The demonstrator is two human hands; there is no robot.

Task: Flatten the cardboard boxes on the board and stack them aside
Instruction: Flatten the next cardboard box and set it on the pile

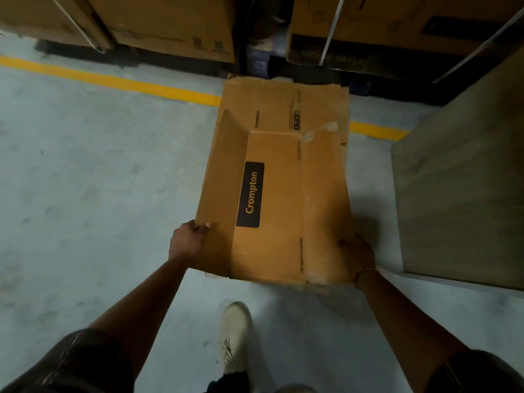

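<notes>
One flattened cardboard box fills the middle of the view, held above the grey floor by two bare hands. It carries one black label reading "Crompton", running lengthwise, and a smaller print of the same word towards 12 o'clock. A side flap stands up along its 9 o'clock edge.

The left hand, at about 8 o'clock of the box, has its grip pinching the near corner of that flap: the thumb lies on top and the fingers are hidden beneath. The right hand, at about 4 o'clock, clasps the box's right near corner, its grip closed around the edge; one thin bracelet circles that wrist.

Under the box's far end, at 12 o'clock, the edges of more flat cardboard show; how many sheets lie there cannot be told.

One yellow line crosses the floor from 10 o'clock to 3 o'clock, passing behind the box. Two large cartons stand at 11 o'clock and one dark-printed carton at 1 o'clock. A grey slab lies at 3 o'clock. One pale shoe is at 6 o'clock.
</notes>
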